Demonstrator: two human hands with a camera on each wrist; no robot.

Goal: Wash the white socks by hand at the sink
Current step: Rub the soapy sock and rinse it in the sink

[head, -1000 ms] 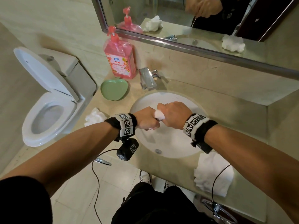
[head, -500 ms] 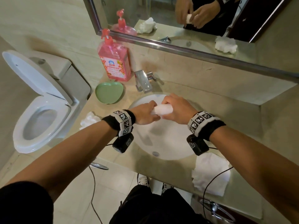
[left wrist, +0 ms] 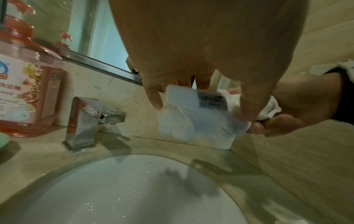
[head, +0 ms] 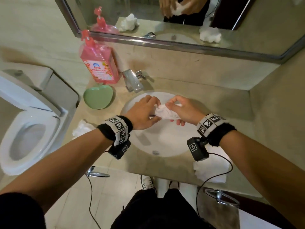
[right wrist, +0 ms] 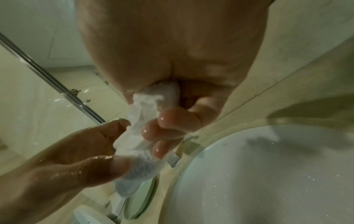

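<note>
both hands have loosened since a moment ago, and the tight roll now spreads into a crumpled wet white sock (head: 165, 112) above the round white sink basin (head: 166, 142). left hand (head: 143, 113) pinches one end between thumb and fingers; right hand (head: 182, 108) curls wet fingers (right wrist: 170, 121) round the other.

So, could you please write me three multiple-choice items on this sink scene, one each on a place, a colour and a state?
1. Where is the white sock?
A. Held above the sink
B. In the green dish
C. On the toilet

2. What colour is the soap bottle?
A. Blue
B. Pink
C. Yellow

3. Is the tap running?
A. Yes, strongly
B. No water flows
C. It drips foam

Answers: 1 A, the left hand and right hand both grip it over the basin; 2 B, clearly pink; 3 B, no stream shows below the spout.
</note>
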